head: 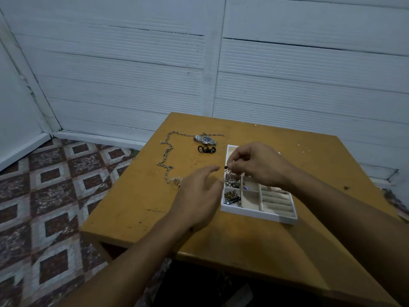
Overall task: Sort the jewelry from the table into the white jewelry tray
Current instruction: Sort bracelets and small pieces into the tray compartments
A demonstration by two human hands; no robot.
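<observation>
The white jewelry tray [256,214] sits on the right half of the wooden table [137,202], with beaded and dark pieces in its left compartments. My right hand [259,165] hovers over the tray's left side and pinches a small beaded piece with a dark bead [226,167] at its end. Just left of the tray, my left hand [197,196] is held with relaxed fingers and nothing in it. A long silver chain [166,156], a silver watch [205,140] and a black band [206,150] lie on the table further back.
A small pale trinket [177,181] lies at the chain's near end, next to my left fingers. The table stands against a white panelled wall [199,63]. Patterned floor tiles [44,196] lie beyond the table's left edge.
</observation>
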